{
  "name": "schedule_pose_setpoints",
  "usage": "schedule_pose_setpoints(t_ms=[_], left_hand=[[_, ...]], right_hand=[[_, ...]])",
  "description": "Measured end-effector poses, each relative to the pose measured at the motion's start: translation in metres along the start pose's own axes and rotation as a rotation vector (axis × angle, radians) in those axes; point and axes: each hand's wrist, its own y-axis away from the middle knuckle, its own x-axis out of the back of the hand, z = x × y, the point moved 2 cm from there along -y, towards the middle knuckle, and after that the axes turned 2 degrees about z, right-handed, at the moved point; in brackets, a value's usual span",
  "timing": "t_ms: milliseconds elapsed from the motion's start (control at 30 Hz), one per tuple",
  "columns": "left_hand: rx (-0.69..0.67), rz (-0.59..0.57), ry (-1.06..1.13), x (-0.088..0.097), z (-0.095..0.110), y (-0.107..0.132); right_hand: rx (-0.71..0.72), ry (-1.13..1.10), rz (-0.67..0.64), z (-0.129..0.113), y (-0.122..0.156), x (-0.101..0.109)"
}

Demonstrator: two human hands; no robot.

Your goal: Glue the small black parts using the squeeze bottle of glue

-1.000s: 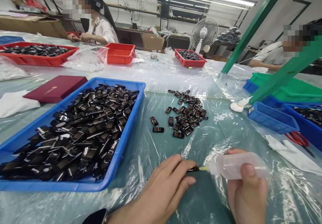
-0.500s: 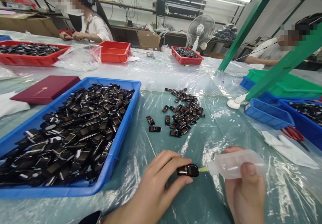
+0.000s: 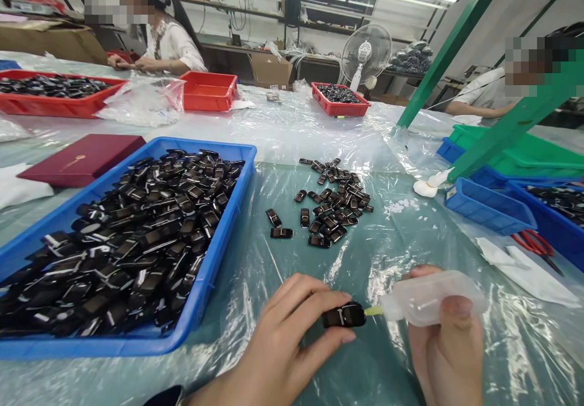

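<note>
Currently, left hand (image 3: 285, 327) grips a black oblong piece (image 3: 344, 316), right hand (image 3: 449, 348) a translucent plastic bottle (image 3: 424, 296), toward the green table's (image 3: 255, 254) near edge.

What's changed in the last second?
The left hand has turned its black piece from edge-on to show its broad face. Nothing was let go: the right hand still holds the bottle, nozzle at the piece's end. The loose pile stayed put.

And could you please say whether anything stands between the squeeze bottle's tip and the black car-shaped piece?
Nothing visible does: the squeeze bottle in the right hand points its yellowish tip at the end of the black car-shaped piece in the left hand, though contact is unclear.
</note>
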Motion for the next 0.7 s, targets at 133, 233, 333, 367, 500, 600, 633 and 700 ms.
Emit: schedule_pose_setpoints(t_ms=[133, 233, 333, 367, 500, 600, 633, 700], left_hand=[[-0.001, 0.026, 0.042, -0.003, -0.0033, 0.0047], [0.005, 0.019, 0.061, -0.004, -0.0038, 0.007], [0.001, 0.012, 0.065, -0.0029, -0.0028, 0.0066], [0.003, 0.009, 0.066, -0.0026, -0.0026, 0.0063], [0.009, 0.008, 0.066, -0.003, -0.0028, 0.0061], [-0.004, 0.024, 0.063, -0.0039, -0.003, 0.0065], [-0.013, 0.029, 0.061, -0.004, -0.003, 0.0065], [-0.024, 0.03, 0.057, -0.0041, -0.0028, 0.0063]], right_hand=[[-0.075, -0.015, 0.096, -0.0005, 0.0021, -0.0022], [-0.128, -0.027, 0.181, -0.0023, 0.0017, -0.0045], [-0.091, -0.016, 0.145, -0.0062, 0.0, -0.0071], [-0.08, -0.013, 0.132, -0.0073, -0.0005, -0.0075], [-0.068, -0.018, 0.127, -0.0086, -0.0009, -0.0073], [-0.089, -0.027, 0.138, -0.0077, -0.0011, -0.0076], [-0.099, -0.03, 0.138, -0.0076, -0.0015, -0.0079], [-0.109, -0.032, 0.148, -0.0078, -0.0027, -0.0081]])
